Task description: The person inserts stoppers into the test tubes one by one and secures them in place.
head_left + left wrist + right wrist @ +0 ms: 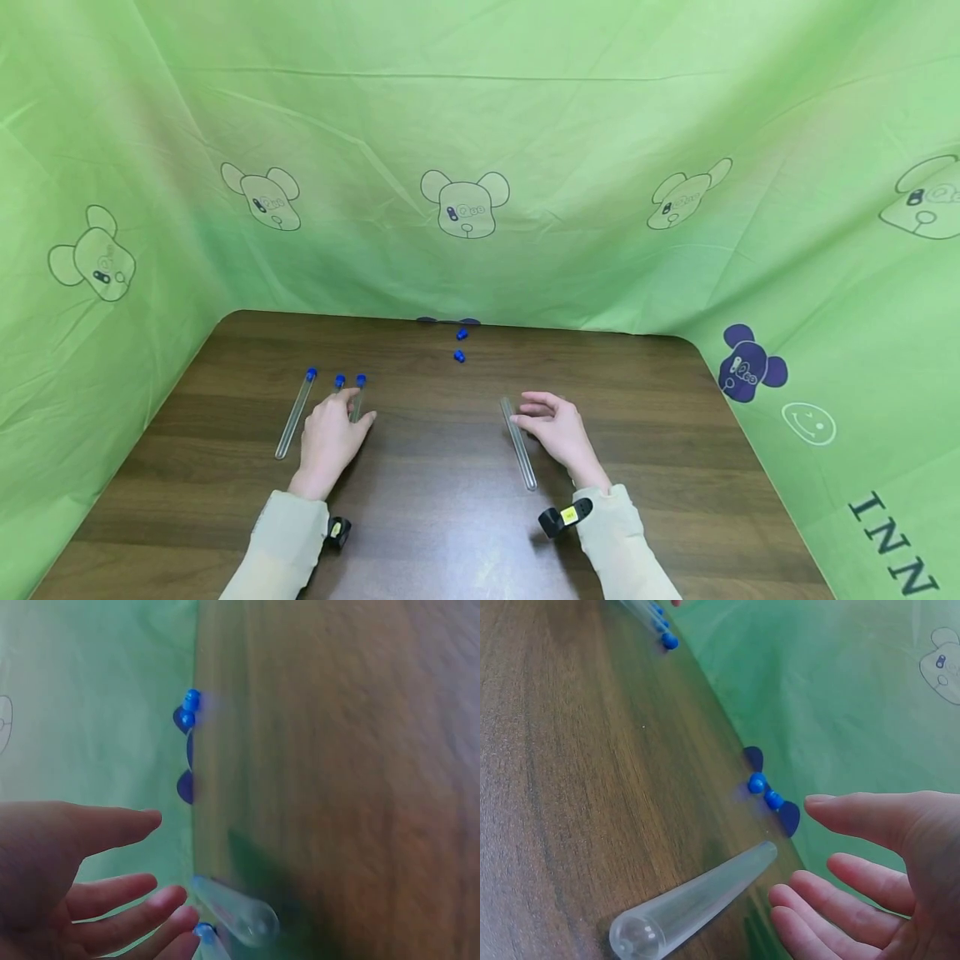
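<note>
Three clear test tubes with blue caps lie at the left of the table. The leftmost capped test tube (pixel 296 414) shows in full; the other two are partly hidden behind my left hand (pixel 330 437). That hand hovers by the rightmost capped test tube (pixel 357 406), its thumb spread away from the fingers and nothing held. An uncapped test tube (pixel 697 904) lies to the right of centre. Beside its open upper end is my right hand (pixel 557 431), fingers loosely bent and thumb apart, gripping nothing. In the head view the thumb tip overlaps the tube; contact is unclear.
Two loose blue caps, a farther cap (pixel 462 334) and a nearer cap (pixel 459 357), lie near the back edge of the brown wooden table (pixel 420 517). A green printed cloth (pixel 465 275) hangs behind and along both sides.
</note>
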Tool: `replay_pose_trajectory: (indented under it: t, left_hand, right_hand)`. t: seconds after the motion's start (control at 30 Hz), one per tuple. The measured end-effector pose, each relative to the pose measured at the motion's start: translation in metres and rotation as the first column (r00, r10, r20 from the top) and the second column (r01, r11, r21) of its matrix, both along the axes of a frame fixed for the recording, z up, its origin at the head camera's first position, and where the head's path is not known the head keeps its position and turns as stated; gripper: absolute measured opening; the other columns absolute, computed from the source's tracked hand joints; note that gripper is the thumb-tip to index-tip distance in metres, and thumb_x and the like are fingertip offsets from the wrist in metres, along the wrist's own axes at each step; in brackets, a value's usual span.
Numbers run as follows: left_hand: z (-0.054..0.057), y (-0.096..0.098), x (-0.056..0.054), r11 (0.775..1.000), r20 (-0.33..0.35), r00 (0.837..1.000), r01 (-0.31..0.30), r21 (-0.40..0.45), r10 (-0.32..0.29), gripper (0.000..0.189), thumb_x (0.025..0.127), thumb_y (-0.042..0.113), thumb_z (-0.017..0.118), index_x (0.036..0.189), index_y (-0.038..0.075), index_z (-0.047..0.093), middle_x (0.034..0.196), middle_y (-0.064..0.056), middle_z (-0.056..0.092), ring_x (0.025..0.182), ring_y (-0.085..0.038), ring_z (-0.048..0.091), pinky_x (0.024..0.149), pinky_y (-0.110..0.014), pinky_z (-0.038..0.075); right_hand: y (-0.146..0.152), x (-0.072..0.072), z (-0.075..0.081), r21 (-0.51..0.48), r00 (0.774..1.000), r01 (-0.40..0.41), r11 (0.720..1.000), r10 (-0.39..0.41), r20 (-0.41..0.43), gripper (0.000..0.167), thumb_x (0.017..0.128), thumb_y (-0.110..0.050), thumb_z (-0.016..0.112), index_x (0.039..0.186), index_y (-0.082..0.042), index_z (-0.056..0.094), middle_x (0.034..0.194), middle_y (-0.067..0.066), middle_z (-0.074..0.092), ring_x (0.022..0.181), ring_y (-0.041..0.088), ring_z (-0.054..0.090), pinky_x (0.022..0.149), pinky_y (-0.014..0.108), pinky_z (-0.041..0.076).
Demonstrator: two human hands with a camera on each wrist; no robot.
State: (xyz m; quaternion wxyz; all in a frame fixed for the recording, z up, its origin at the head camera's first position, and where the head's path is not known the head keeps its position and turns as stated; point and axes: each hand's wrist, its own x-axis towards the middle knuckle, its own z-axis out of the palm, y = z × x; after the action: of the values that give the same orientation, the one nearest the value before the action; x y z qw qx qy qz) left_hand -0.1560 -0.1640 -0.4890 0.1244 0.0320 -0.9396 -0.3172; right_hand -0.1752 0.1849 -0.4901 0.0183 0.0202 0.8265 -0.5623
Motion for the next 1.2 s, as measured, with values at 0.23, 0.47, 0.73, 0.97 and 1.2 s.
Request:
replay_pose_trajectory:
  t: [0.23, 0.47, 0.73, 0.97, 1.2]
  left_hand:
    - [0.007, 0.013, -0.009, 1.0, -0.023, 0.999, 0.03, 0.003, -0.03, 0.049, 0.085, 0.025, 0.083, 0.126, 0.002, 0.069, 0.099, -0.012, 0.069, 0.089, -0.034, 0.066, 0.074, -0.053, 0.053]
    - [0.014, 0.026, -0.02, 0.997, -0.055, 0.996, 0.076, 0.005, -0.076, 0.049, 0.086, 0.024, 0.083, 0.127, 0.003, 0.069, 0.102, -0.013, 0.07, 0.092, -0.032, 0.066, 0.077, -0.052, 0.053]
    - [0.021, 0.044, -0.034, 0.993, -0.056, 0.992, 0.119, 0.024, -0.117, 0.047, 0.088, 0.024, 0.081, 0.129, 0.005, 0.068, 0.106, -0.012, 0.071, 0.094, -0.03, 0.067, 0.076, -0.048, 0.054]
    - [0.015, 0.064, -0.044, 0.984, -0.046, 0.983, 0.176, 0.005, -0.176, 0.045, 0.089, 0.024, 0.081, 0.128, 0.007, 0.068, 0.107, -0.011, 0.071, 0.095, -0.029, 0.068, 0.08, -0.046, 0.054]
    - [0.008, 0.078, -0.05, 0.971, -0.023, 0.971, 0.239, 0.025, -0.239, 0.05, 0.09, 0.021, 0.08, 0.134, 0.005, 0.064, 0.115, -0.015, 0.069, 0.099, -0.03, 0.067, 0.081, -0.046, 0.055]
  right_hand:
    - [0.001, 0.001, 0.002, 0.035, 1.0, -0.005, 0.999, 0.005, -0.003, 0.048, 0.086, -0.01, 0.082, 0.128, 0.005, 0.065, 0.111, 0.021, 0.072, 0.095, 0.029, 0.072, 0.076, 0.025, 0.053]
    - [0.002, 0.003, 0.003, 0.068, 1.0, -0.012, 0.998, 0.011, 0.006, 0.048, 0.085, -0.01, 0.083, 0.128, 0.003, 0.066, 0.11, 0.018, 0.073, 0.094, 0.029, 0.072, 0.078, 0.031, 0.054]
    - [0.0, 0.005, 0.005, 0.092, 1.0, -0.016, 0.996, 0.015, 0.012, 0.047, 0.085, -0.01, 0.083, 0.127, 0.001, 0.066, 0.11, 0.017, 0.073, 0.093, 0.027, 0.072, 0.078, 0.03, 0.054]
    - [0.0, 0.009, 0.003, 0.124, 0.999, -0.032, 0.992, 0.032, 0.003, 0.048, 0.084, -0.011, 0.084, 0.126, 0.001, 0.067, 0.11, 0.017, 0.073, 0.093, 0.029, 0.073, 0.078, 0.037, 0.056]
    - [0.0, 0.011, 0.002, 0.156, 0.999, -0.036, 0.987, 0.037, -0.007, 0.049, 0.082, -0.01, 0.085, 0.127, 0.0, 0.067, 0.11, 0.016, 0.073, 0.093, 0.03, 0.073, 0.079, 0.041, 0.057]
